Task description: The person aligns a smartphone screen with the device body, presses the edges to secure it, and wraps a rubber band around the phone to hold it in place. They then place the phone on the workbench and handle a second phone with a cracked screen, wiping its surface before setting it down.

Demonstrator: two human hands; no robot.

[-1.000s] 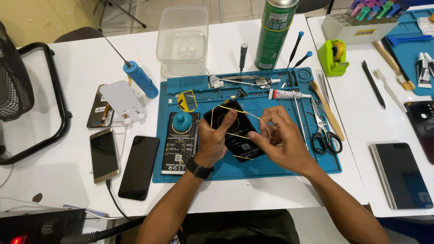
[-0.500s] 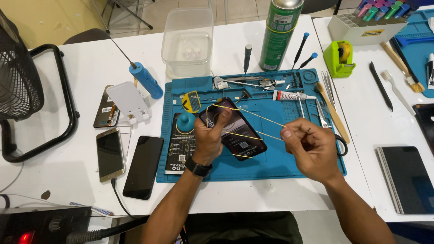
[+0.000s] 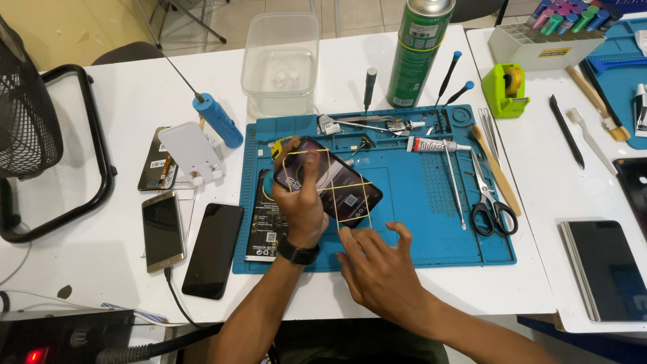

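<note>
Several yellow rubber bands [image 3: 337,195] cross the dark phone [image 3: 333,192] that my left hand [image 3: 303,202] grips by its near end, tilted up off the blue work mat [image 3: 418,229]. My right hand [image 3: 381,269] hangs open just below it, fingers spread, the fingertips [image 3: 357,234] near the phone's lower edge and holding nothing.

I judge the phone light and stiff, but its glass face is fragile and slick, and the stretched bands are springy enough to snap off a corner. The long side edges look like the safest hold, with thumb and fingers kept off the glass and clear of the band crossings.

Around it the mat is crowded. A flat battery-like black part [image 3: 269,219] lies just under the left wrist, a glue tube [image 3: 435,144] and scissors [image 3: 492,209] sit to the right, and small metal parts rest near the far edge. On the white tabletop [image 3: 135,101] to the left lie two more phones [image 3: 162,229], a white stand [image 3: 189,152] and a blue tool [image 3: 217,121]. A green spray can [image 3: 419,50] and a clear plastic tub [image 3: 280,64] stand behind the mat, near enough to knock.
</note>
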